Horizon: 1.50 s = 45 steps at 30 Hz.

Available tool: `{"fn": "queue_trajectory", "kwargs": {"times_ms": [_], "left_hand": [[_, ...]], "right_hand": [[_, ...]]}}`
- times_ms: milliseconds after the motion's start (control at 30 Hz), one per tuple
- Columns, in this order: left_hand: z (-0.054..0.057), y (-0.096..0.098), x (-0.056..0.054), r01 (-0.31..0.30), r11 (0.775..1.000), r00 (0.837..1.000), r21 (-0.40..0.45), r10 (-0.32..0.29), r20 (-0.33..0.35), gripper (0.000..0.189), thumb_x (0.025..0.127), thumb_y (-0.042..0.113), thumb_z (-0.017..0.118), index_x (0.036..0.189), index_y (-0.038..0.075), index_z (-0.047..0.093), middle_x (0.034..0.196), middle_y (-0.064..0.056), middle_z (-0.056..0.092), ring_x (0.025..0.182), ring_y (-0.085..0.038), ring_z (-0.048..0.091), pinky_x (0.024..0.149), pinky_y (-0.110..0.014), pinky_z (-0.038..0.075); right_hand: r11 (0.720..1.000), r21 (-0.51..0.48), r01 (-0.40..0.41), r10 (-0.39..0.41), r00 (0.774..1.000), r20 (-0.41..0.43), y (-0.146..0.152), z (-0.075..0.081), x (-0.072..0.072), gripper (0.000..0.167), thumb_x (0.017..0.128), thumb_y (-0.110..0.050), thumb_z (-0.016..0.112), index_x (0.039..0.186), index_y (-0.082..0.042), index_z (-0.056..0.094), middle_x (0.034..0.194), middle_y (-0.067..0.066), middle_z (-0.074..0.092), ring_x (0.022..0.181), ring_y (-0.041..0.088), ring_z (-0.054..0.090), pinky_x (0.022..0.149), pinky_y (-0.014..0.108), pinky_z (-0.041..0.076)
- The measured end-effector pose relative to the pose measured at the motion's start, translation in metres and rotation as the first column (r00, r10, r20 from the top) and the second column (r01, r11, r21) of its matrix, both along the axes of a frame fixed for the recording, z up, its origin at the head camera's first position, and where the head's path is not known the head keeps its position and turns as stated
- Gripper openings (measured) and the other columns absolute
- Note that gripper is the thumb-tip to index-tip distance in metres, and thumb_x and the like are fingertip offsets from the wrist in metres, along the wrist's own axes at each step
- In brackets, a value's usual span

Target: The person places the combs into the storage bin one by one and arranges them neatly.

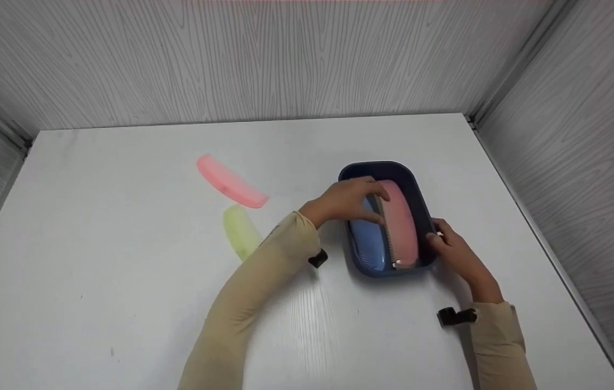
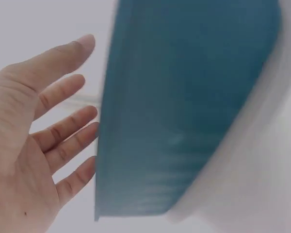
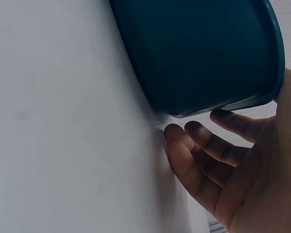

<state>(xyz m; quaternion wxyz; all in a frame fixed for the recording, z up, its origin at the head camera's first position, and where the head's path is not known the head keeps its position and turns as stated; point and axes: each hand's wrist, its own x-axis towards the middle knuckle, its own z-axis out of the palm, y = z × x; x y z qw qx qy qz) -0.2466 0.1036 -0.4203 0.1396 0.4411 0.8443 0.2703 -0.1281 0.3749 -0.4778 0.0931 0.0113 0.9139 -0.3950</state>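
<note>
A dark blue plastic bin [image 1: 426, 208] stands at the right of the table, its outer wall [image 2: 184, 97] large in the left wrist view. Inside lie a blue comb [image 1: 367, 241] and a pink comb [image 1: 403, 227], with a brownish toothed edge [image 1: 391, 252] showing between them. My left hand [image 1: 353, 197] reaches over the bin's left rim, thumb and fingers apart above the combs, nothing between them. My right hand [image 1: 450, 246] grips the right wall, thumb over the rim and fingers [image 3: 218, 150] outside, beneath the wall [image 3: 199, 58] in the right wrist view.
Left of the bin, a translucent pink comb [image 1: 230, 181] lies on the white table [image 1: 122, 244]. Nearer me is a yellow-green comb [image 1: 241, 230], partly behind my left sleeve [image 1: 255, 281]. Grey wood-grain panels [image 1: 263, 59] stand at the back and sides.
</note>
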Motion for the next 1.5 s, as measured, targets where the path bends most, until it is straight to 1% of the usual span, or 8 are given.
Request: {"fn": "queue_trajectory", "kwargs": {"times_ms": [133, 367, 567, 867, 1033, 1167, 1300, 1500], "left_hand": [[-0.001, -0.026, -0.003, -0.012, 0.996, 0.998, 0.087, 0.007, 0.062, 0.049, 0.083, 0.036, 0.075, 0.126, 0.017, 0.063, 0.125, -0.006, 0.058, 0.117, -0.024, 0.055, 0.1, -0.039, 0.044], [-0.014, -0.073, 0.0, -0.05, 0.989, 0.997, 0.14, 0.041, 0.068, 0.049, 0.085, 0.032, 0.074, 0.127, 0.011, 0.061, 0.124, -0.009, 0.061, 0.119, -0.024, 0.054, 0.104, -0.04, 0.041], [-0.021, -0.112, 0.004, -0.074, 0.974, 0.989, 0.215, 0.044, 0.14, 0.054, 0.083, 0.03, 0.075, 0.129, 0.007, 0.058, 0.127, -0.015, 0.058, 0.121, -0.031, 0.051, 0.105, -0.046, 0.039], [-0.04, -0.174, 0.018, -0.177, 0.971, 0.963, 0.161, 0.136, 0.234, 0.065, 0.079, 0.034, 0.078, 0.133, 0.007, 0.054, 0.134, -0.014, 0.054, 0.127, -0.032, 0.047, 0.108, -0.049, 0.036], [-0.047, -0.2, 0.025, -0.226, 0.967, 0.953, 0.119, 0.194, 0.232, 0.067, 0.078, 0.037, 0.079, 0.133, 0.009, 0.054, 0.135, -0.01, 0.054, 0.127, -0.029, 0.046, 0.11, -0.048, 0.034], [-0.052, -0.215, 0.03, -0.263, 0.961, 0.943, 0.086, 0.238, 0.234, 0.067, 0.077, 0.037, 0.079, 0.133, 0.01, 0.054, 0.134, -0.011, 0.053, 0.126, -0.029, 0.045, 0.108, -0.049, 0.034], [-0.058, -0.226, 0.037, -0.284, 0.957, 0.939, 0.058, 0.265, 0.219, 0.065, 0.076, 0.036, 0.08, 0.131, 0.013, 0.056, 0.132, -0.01, 0.054, 0.124, -0.029, 0.045, 0.105, -0.049, 0.035], [-0.065, -0.234, 0.043, -0.278, 0.96, 0.95, 0.039, 0.269, 0.16, 0.062, 0.074, 0.032, 0.081, 0.128, 0.013, 0.059, 0.13, -0.011, 0.055, 0.121, -0.031, 0.045, 0.101, -0.05, 0.034]], "right_hand": [[1.0, -0.018, -0.011, 0.011, 1.0, 0.0, -0.001, -0.001, -0.002, 0.046, 0.101, -0.027, 0.037, 0.143, -0.007, 0.036, 0.131, 0.023, 0.051, 0.109, 0.031, 0.05, 0.092, 0.041, 0.04], [1.0, -0.012, -0.024, 0.024, 1.0, 0.005, 0.0, -0.001, -0.003, 0.048, 0.103, -0.029, 0.035, 0.146, -0.007, 0.032, 0.134, 0.023, 0.048, 0.11, 0.03, 0.05, 0.093, 0.042, 0.04], [1.0, -0.005, -0.02, 0.02, 1.0, 0.009, 0.003, -0.001, -0.004, 0.048, 0.102, -0.028, 0.035, 0.145, -0.007, 0.033, 0.135, 0.023, 0.048, 0.111, 0.03, 0.049, 0.093, 0.041, 0.04], [1.0, 0.006, -0.023, 0.023, 1.0, 0.004, 0.004, -0.003, -0.005, 0.048, 0.102, -0.027, 0.034, 0.144, -0.005, 0.033, 0.135, 0.023, 0.047, 0.111, 0.031, 0.047, 0.092, 0.042, 0.04], [1.0, -0.007, -0.025, 0.025, 1.0, 0.019, 0.004, -0.003, -0.004, 0.049, 0.102, -0.027, 0.035, 0.146, -0.006, 0.031, 0.135, 0.022, 0.045, 0.113, 0.03, 0.046, 0.095, 0.042, 0.038], [0.999, -0.023, -0.023, 0.024, 0.999, 0.025, 0.002, -0.001, -0.003, 0.048, 0.102, -0.026, 0.035, 0.146, -0.007, 0.031, 0.135, 0.021, 0.046, 0.114, 0.03, 0.045, 0.096, 0.042, 0.037], [1.0, -0.018, -0.015, 0.015, 1.0, 0.014, 0.002, -0.001, -0.003, 0.047, 0.102, -0.026, 0.035, 0.145, -0.007, 0.033, 0.134, 0.022, 0.048, 0.113, 0.031, 0.047, 0.096, 0.043, 0.037], [1.0, -0.012, -0.007, 0.007, 1.0, 0.0, 0.003, -0.004, -0.005, 0.047, 0.101, -0.025, 0.035, 0.144, -0.005, 0.035, 0.131, 0.023, 0.048, 0.113, 0.032, 0.047, 0.096, 0.044, 0.037]]}}
